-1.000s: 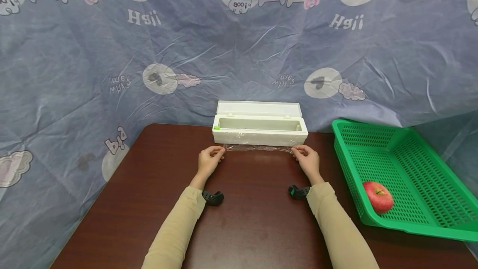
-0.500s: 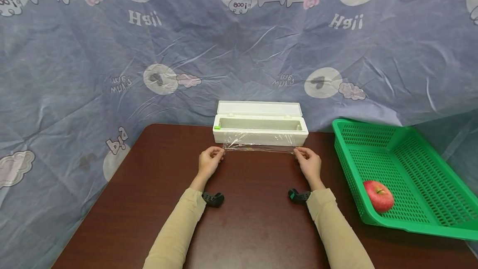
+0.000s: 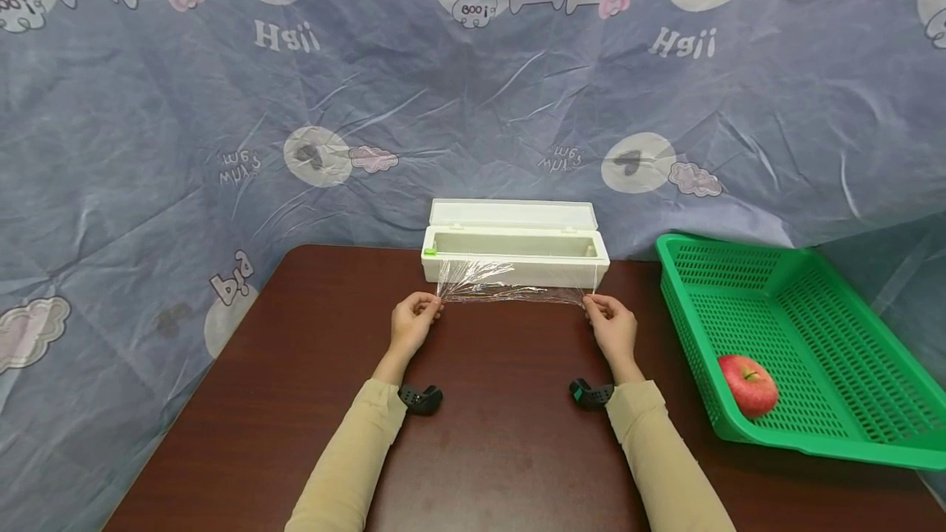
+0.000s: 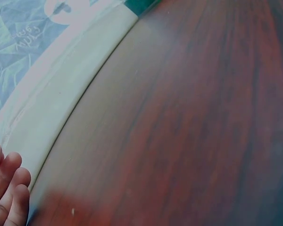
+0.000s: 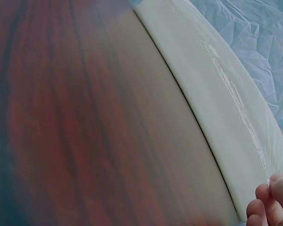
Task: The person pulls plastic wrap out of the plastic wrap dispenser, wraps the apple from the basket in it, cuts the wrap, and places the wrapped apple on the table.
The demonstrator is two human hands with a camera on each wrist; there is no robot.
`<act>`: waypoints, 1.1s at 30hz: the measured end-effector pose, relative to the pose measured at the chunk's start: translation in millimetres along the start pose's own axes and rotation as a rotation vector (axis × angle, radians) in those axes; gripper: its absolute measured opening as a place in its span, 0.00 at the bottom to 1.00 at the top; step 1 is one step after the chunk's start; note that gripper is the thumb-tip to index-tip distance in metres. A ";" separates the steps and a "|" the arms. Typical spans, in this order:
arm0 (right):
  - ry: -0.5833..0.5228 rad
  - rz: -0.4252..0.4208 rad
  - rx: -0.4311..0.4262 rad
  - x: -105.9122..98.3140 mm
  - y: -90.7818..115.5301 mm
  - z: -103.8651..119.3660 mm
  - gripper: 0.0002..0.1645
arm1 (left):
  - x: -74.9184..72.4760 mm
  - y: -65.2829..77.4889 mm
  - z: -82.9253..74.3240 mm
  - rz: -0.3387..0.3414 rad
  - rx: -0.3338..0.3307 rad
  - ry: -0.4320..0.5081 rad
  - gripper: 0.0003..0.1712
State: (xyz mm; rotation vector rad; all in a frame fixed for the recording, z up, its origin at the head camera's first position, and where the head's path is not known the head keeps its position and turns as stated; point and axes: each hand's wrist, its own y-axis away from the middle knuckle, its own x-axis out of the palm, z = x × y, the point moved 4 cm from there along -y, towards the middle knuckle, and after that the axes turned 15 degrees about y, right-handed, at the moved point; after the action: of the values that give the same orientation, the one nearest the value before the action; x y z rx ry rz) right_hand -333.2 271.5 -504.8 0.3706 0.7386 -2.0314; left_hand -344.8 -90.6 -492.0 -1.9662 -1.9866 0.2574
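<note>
Clear plastic wrap point(image 3: 488, 273) stretches in front of a long white wrap dispenser box point(image 3: 517, 272), creased and shining most toward its left side. My left hand point(image 3: 414, 323) pinches the wrap's left corner between thumb and fingertips. At the opposite corner, my right hand point(image 3: 612, 325) holds the film the same way; the right wrist view shows its thumb and fingers pressed together on the film. The box's lid point(image 3: 513, 213) stands raised at the back, and a small green piece point(image 3: 430, 252) sits at its left end.
A green plastic basket point(image 3: 687, 351) stands at the right, with a red apple point(image 3: 748, 385) inside near its left wall. Behind the dark wooden table point(image 3: 488, 433) hangs a patterned blue-grey cloth point(image 3: 458, 97).
My hands have come slightly nearer to me and a little farther apart, the right one shifting right. More film now shows in front of the box.
</note>
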 end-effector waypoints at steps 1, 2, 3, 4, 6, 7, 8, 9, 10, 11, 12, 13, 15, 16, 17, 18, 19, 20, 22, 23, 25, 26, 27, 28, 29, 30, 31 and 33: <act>-0.005 0.001 0.001 -0.5 0.9 0.5 0.16 | 0.8 2.1 -5.4 0.005 0.005 -0.004 0.10; -0.010 0.002 0.002 -0.9 1.5 0.7 0.16 | 1.6 4.2 -10.3 0.004 0.013 -0.011 0.09; -0.013 0.004 0.001 -1.2 2.2 0.8 0.16 | 2.4 6.3 -15.0 0.004 0.018 -0.013 0.09; -0.019 0.005 0.004 -1.6 2.8 0.6 0.16 | 2.6 7.2 -16.3 0.002 0.018 -0.012 0.09; -0.026 0.007 0.005 -1.8 3.8 -0.4 0.16 | 2.8 8.5 -17.7 -0.002 0.013 -0.005 0.09; -0.032 0.008 0.006 -1.8 4.5 -0.8 0.16 | 2.9 9.0 -18.3 -0.007 0.005 -0.003 0.09; -0.041 0.007 0.005 -2.0 4.9 -1.1 0.15 | 1.8 8.1 -13.5 -0.017 0.004 0.004 0.09; -0.047 0.007 0.003 -2.0 5.5 -1.2 0.16 | 0.7 7.0 -8.4 -0.024 -0.005 0.009 0.08; -0.053 0.005 0.002 -2.3 6.1 -1.1 0.15 | -0.6 5.9 -3.0 -0.031 -0.010 0.011 0.08; -0.056 0.004 0.002 -2.4 6.5 -1.1 0.15 | -1.9 4.7 2.3 -0.041 -0.017 0.012 0.08; -0.061 0.003 0.003 -2.5 7.0 -0.7 0.15 | -3.1 3.8 6.5 -0.048 -0.022 0.014 0.08; -0.064 0.003 0.003 -2.7 7.4 -0.5 0.15 | -4.1 3.1 10.0 -0.054 -0.027 0.017 0.08; -0.065 0.002 0.003 -2.8 8.2 0.0 0.15 | -4.3 3.7 9.1 -0.055 -0.033 0.023 0.08; -0.066 0.002 0.007 -2.9 8.4 -0.2 0.15 | -3.6 4.9 4.6 -0.049 -0.034 0.025 0.08; -0.068 0.004 0.009 -2.9 8.6 -0.3 0.15 | -2.7 6.3 -0.3 -0.041 -0.032 0.026 0.08; -0.073 0.004 0.011 -3.0 9.0 -0.2 0.15 | -1.6 7.8 -5.4 -0.032 -0.030 0.027 0.08; -0.077 0.004 0.012 -3.2 9.3 -0.2 0.15 | -0.6 9.3 -10.3 -0.023 -0.025 0.025 0.09; -0.080 0.005 0.012 -3.4 9.5 -0.1 0.15 | 0.3 10.7 -14.4 -0.015 -0.021 0.022 0.09; -0.082 0.006 0.013 -4.0 10.2 0.0 0.15 | 1.4 12.9 -19.4 -0.004 -0.015 0.012 0.10; -0.086 0.007 0.014 -4.2 10.6 0.1 0.15 | 1.7 13.7 -20.6 -0.002 -0.014 0.010 0.10; -0.086 0.009 0.014 -4.4 11.2 0.0 0.15 | 1.8 14.7 -21.3 0.000 -0.015 0.008 0.10; -0.083 0.009 0.013 -4.6 11.6 -0.1 0.15 | 1.7 14.9 -21.0 0.001 -0.017 0.010 0.10; -0.078 0.009 0.011 -4.7 12.0 -0.1 0.15 | 1.6 15.1 -20.5 0.002 -0.016 0.011 0.09; -0.076 0.010 0.010 -4.9 12.5 -0.1 0.15 | 1.4 15.2 -20.0 0.002 -0.016 0.013 0.09; -0.081 0.010 0.011 -5.1 12.8 0.1 0.14 | 1.2 15.2 -19.4 0.003 -0.016 0.014 0.09; -0.081 0.010 0.008 -5.5 13.3 0.6 0.14 | 0.9 15.3 -19.0 0.004 -0.016 0.017 0.09; -0.081 0.010 0.007 -5.7 13.8 0.8 0.14 | 0.6 15.4 -18.6 0.004 -0.018 0.017 0.09; -0.077 0.014 0.005 -6.0 15.0 1.4 0.14 | 0.1 15.7 -18.3 0.005 -0.020 0.021 0.08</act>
State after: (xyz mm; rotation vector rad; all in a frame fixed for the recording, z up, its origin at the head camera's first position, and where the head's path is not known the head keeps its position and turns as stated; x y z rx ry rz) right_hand -317.3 268.6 -506.0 0.2973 0.6821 -2.0233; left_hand -323.6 -91.9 -480.6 -1.9780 -1.9788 0.2184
